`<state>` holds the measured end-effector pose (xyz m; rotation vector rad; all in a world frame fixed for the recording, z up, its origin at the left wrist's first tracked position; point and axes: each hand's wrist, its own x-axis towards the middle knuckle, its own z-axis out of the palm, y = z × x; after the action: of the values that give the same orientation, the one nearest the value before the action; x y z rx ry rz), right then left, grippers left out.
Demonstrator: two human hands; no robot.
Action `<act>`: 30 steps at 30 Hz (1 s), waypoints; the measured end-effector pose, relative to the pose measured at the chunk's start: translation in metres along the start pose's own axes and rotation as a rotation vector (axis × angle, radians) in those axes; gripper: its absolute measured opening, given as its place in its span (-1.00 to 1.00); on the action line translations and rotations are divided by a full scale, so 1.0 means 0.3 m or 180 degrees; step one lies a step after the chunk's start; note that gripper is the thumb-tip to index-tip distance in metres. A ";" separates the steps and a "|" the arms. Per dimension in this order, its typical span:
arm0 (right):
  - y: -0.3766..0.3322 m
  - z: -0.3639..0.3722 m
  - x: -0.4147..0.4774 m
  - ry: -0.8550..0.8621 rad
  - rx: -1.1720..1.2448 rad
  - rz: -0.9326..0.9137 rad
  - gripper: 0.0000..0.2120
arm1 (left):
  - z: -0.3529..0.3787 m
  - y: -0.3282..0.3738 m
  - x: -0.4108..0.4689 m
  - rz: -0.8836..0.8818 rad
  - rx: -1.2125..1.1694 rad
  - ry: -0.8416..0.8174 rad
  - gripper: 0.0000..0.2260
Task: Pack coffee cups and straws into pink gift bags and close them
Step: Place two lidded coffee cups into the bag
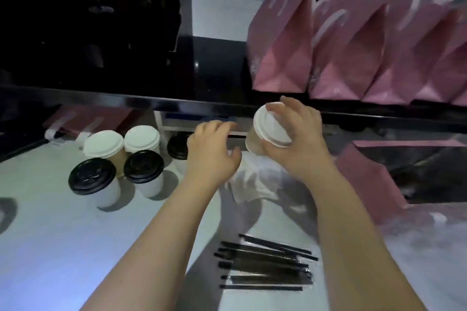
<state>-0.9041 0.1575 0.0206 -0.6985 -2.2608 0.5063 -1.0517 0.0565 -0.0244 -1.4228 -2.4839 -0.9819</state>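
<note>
White-lidded cup (270, 131) is up off the counter, tilted, gripped in the right hand (294, 141). Left hand (212, 149) hovers beside it, fingers spread, empty. Packing step, I'd say: next it needs an open pink bag (366, 184) at right; straws (265, 264) wait near.

**Counter, shelf and cloth**

A pale counter (50, 247) fills the lower part of the view. Above its far edge runs a glossy black shelf (151, 102), stretching from left to right. A large dark cabinet (88, 20) stands on the shelf at the left, its contents too dim to make out. Behind the shelf, past the cabinet, a white wall (214, 12) shows. A crumpled white cloth (252, 184) lies on the counter, just below the shelf, near the middle.
</note>
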 end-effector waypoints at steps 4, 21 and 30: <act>0.096 -0.279 0.004 0.0286 -0.0041 0.0250 -0.40 | 0.074 0.252 0.090 0.0645 -0.0270 -0.0220 -0.58; 0.526 -0.802 -0.172 -0.0356 -0.0661 0.0815 -0.43 | 0.379 0.805 0.020 0.1165 -0.0338 -0.0909 -0.69; 0.779 -0.680 -0.177 -0.2209 -0.1021 0.1249 -0.34 | 0.358 0.780 0.030 0.0950 0.0172 -0.1970 -0.15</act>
<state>-0.6465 0.3376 0.0063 -1.3030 -2.9011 0.6504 -0.8456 0.2077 0.0065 -2.2665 -2.5084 -0.4557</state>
